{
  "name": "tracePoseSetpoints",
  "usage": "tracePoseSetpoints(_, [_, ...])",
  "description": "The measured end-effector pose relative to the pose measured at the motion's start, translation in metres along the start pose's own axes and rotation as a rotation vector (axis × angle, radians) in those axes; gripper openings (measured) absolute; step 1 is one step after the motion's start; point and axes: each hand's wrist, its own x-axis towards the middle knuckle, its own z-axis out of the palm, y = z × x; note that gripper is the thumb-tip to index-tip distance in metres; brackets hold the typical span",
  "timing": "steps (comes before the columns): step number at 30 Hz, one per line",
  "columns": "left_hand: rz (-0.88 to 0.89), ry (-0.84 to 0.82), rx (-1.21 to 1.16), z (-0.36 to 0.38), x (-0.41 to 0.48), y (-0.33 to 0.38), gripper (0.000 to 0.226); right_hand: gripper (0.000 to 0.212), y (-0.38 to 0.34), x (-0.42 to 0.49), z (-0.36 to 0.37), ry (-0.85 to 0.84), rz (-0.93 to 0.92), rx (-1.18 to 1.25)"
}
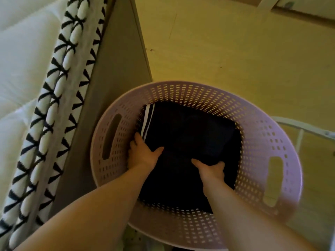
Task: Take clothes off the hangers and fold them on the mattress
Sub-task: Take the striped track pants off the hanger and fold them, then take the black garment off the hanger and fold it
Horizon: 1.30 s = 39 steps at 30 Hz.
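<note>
Nearest, the left hand (143, 153) is gripping the garment (190, 131) at its left edge, thumb on top, fingers curled underneath; the right hand (211, 172) is clamping the near edge likewise. The garment (dark, folded, white stripes) is sitting inside the basket (262, 142), which is standing beside the mattress (20, 69) at left.

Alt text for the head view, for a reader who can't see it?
The left hand and right hand hold a dark folded garment with white stripes inside a round lilac laundry basket. A white mattress with black-and-white edging lies to the basket's left.
</note>
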Motion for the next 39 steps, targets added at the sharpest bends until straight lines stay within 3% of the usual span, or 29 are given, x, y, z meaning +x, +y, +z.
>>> tracePoseSetpoints(4, [0.201, 0.167, 0.261, -0.012, -0.022, 0.020, 0.081, 0.077, -0.009, -0.019, -0.009, 0.154, 0.015, -0.180])
tracePoseSetpoints(11, [0.266, -0.023, 0.219, -0.085, -0.084, 0.069, 0.067, 0.061, -0.033, -0.098, -0.043, 0.148, -0.099, -0.016])
tracePoseSetpoints(19, [0.524, 0.008, 0.320, -0.192, -0.197, 0.102, 0.037, 0.054, -0.045, -0.239, -0.103, 0.161, -0.257, 0.076])
tracePoseSetpoints(27, [0.659, 0.077, 0.273, -0.259, -0.354, 0.088, 0.045, 0.052, -0.002, -0.380, -0.178, 0.158, -0.415, 0.167])
tracePoseSetpoints(32, [0.701, 0.103, 0.201, -0.272, -0.452, 0.058, 0.039, 0.054, 0.054, -0.446, -0.212, 0.212, -0.482, 0.205])
tracePoseSetpoints(37, [0.770, 0.076, 0.154, -0.284, -0.539, 0.036, 0.034, 0.064, 0.103, -0.515, -0.257, 0.156, -0.567, 0.313])
tracePoseSetpoints(39, [0.795, 0.081, 0.114, -0.293, -0.568, 0.035, 0.031, 0.056, 0.110, -0.542, -0.277, 0.180, -0.605, 0.336])
